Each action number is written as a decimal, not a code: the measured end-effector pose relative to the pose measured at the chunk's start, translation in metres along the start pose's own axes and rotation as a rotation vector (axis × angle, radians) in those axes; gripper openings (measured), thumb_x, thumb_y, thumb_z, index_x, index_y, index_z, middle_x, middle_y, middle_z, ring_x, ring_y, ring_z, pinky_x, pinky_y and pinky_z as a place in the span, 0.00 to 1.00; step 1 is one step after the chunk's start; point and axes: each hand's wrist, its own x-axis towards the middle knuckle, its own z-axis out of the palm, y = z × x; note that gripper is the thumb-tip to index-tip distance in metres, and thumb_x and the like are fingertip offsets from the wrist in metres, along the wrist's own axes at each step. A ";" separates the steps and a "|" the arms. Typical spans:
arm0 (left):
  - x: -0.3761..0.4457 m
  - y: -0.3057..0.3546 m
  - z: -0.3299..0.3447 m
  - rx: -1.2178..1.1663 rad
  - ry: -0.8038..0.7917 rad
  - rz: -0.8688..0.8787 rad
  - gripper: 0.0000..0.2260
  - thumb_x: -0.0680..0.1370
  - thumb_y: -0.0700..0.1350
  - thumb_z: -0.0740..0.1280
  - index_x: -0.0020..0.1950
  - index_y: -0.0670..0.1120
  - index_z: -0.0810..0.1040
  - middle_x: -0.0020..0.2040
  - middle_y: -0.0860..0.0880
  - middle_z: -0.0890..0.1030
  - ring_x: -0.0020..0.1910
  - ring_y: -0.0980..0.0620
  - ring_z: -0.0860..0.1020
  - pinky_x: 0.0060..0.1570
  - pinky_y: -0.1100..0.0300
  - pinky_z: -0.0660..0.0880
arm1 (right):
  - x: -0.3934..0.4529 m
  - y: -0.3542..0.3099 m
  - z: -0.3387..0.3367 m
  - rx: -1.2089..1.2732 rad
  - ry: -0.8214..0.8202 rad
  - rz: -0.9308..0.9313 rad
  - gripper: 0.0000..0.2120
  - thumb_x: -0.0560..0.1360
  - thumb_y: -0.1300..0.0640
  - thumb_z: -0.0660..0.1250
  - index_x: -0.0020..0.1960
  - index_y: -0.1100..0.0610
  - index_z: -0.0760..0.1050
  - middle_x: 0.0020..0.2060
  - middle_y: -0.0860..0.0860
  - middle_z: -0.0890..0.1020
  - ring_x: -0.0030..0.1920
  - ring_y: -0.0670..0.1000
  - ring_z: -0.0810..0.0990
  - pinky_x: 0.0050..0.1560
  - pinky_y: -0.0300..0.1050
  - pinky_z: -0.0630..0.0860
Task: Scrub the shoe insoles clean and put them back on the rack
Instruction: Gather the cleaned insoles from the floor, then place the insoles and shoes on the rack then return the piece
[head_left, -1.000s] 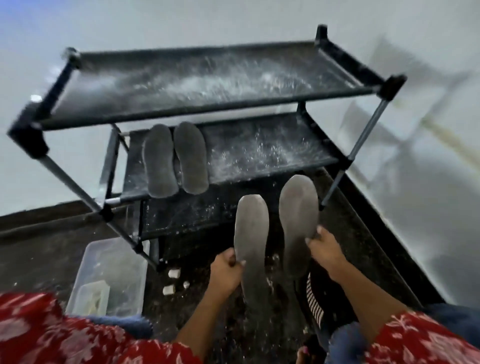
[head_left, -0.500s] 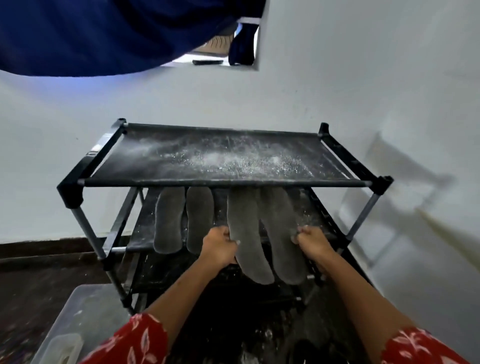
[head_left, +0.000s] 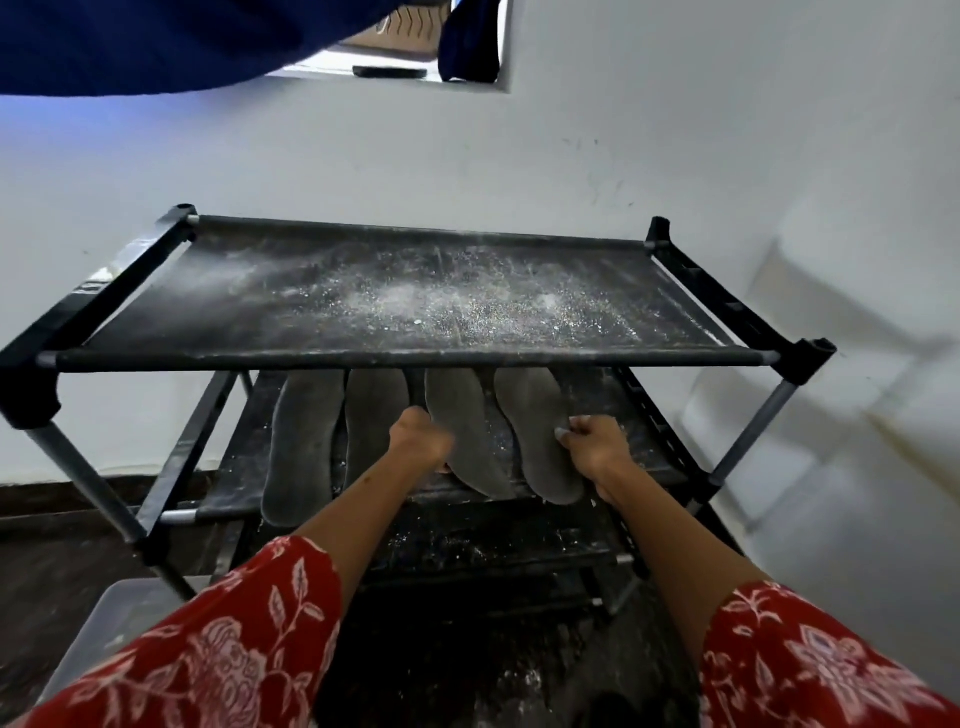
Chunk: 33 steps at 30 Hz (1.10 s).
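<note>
We set two grey insoles on the rack's (head_left: 410, 358) middle shelf (head_left: 639, 447), under the powder-dusted top shelf (head_left: 415, 296). Our left hand (head_left: 420, 441) grips the edge of the third insole (head_left: 462, 431); our right hand (head_left: 592, 447) pinches the side of the fourth insole (head_left: 535, 426) at three o'clock of it. Two more insoles (head_left: 306, 436) lie side by side at nine o'clock, just beside our left hand. All four heels overhang the shelf's front bar. The risk, we judge: let go too soon and an overhanging insole could tip off the front onto the gritty floor (head_left: 467, 649), or pick up the white powder scattered over the fabric.
</note>
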 end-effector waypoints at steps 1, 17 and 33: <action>0.000 0.000 0.001 0.015 0.007 -0.001 0.10 0.76 0.40 0.66 0.54 0.36 0.78 0.52 0.41 0.80 0.44 0.47 0.77 0.38 0.59 0.72 | -0.001 0.000 0.001 -0.014 -0.002 -0.008 0.15 0.75 0.59 0.68 0.60 0.63 0.77 0.57 0.58 0.80 0.58 0.56 0.78 0.61 0.51 0.74; -0.090 0.028 0.025 0.379 0.331 0.258 0.22 0.75 0.46 0.65 0.65 0.38 0.65 0.64 0.38 0.67 0.64 0.38 0.66 0.63 0.48 0.65 | -0.069 0.009 -0.061 -0.564 0.271 -0.503 0.10 0.77 0.54 0.62 0.51 0.58 0.78 0.48 0.55 0.81 0.49 0.57 0.79 0.48 0.51 0.77; -0.251 -0.059 0.271 0.448 -0.426 0.106 0.17 0.74 0.48 0.63 0.61 0.43 0.72 0.61 0.42 0.76 0.62 0.42 0.74 0.58 0.52 0.73 | -0.188 0.242 -0.141 -1.034 -0.224 0.052 0.13 0.74 0.50 0.61 0.54 0.55 0.76 0.54 0.55 0.80 0.56 0.58 0.78 0.52 0.47 0.74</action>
